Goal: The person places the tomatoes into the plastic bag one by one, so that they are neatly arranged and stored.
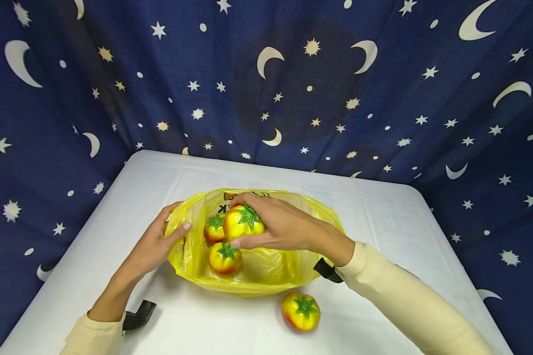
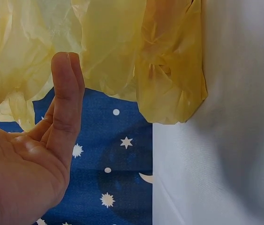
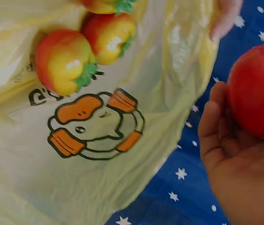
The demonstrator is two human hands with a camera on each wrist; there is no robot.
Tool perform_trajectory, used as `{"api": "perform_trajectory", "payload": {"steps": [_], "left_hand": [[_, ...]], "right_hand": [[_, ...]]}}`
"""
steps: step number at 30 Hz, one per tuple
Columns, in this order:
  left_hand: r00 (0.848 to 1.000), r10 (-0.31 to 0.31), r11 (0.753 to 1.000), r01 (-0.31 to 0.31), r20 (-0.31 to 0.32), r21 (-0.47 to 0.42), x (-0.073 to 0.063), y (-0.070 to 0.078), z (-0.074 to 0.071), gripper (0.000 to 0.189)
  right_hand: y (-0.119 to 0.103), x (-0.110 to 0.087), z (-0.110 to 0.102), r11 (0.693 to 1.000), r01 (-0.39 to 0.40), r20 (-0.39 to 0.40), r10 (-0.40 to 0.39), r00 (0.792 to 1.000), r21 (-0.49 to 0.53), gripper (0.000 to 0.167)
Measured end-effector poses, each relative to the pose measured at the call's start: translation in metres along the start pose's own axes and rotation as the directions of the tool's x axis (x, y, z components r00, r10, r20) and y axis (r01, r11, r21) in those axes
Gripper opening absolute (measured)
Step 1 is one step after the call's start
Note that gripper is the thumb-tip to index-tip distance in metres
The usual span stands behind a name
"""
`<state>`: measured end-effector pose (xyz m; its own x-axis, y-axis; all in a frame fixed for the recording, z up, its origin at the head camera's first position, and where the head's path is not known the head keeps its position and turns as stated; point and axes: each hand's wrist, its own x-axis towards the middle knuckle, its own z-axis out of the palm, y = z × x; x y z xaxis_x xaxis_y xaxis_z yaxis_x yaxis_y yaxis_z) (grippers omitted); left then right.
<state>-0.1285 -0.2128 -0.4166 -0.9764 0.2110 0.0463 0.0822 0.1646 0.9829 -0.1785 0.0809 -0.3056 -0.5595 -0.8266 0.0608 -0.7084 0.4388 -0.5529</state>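
A yellow plastic bag [image 1: 266, 291] stands on the table with its mouth spread wide. My left hand [image 1: 157, 241] holds the bag's left rim, thumb on the inner side and fingers outside; the left wrist view shows those fingers [image 2: 66, 103] long and nearly straight beside the plastic. Over the bag's mouth, my right hand [image 1: 284, 224] grips a yellow-red toy tomato [image 1: 242, 224] with a green leafy top. Its red underside fills the palm in the right wrist view. More such tomatoes [image 1: 225, 259] lie inside the bag, partly covered by the right hand in the head view.
Another toy tomato [image 1: 301, 311] sits on the white tablecloth [image 1: 213, 325] in front of the bag, toward the right. Behind the table hangs a dark blue curtain [image 1: 231, 133] with moons and stars. The bag's inner wall carries a printed cartoon face [image 3: 94, 124].
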Motion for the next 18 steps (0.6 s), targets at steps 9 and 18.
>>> {"api": "perform_trajectory", "payload": {"steps": [9, 18], "left_hand": [[1.000, 0.010, 1.000, -0.010, -0.005, 0.008, -0.001, 0.002, 0.000, 0.060], [1.000, 0.007, 1.000, -0.007, -0.014, 0.021, -0.001, 0.002, 0.001, 0.060]], "right_hand": [[0.013, 0.008, 0.020, 0.997, -0.038, 0.149, 0.048, 0.988, -0.066, 0.076], [0.022, 0.011, 0.030, 0.988, -0.071, 0.217, 0.100, 0.971, -0.137, 0.081]]}}
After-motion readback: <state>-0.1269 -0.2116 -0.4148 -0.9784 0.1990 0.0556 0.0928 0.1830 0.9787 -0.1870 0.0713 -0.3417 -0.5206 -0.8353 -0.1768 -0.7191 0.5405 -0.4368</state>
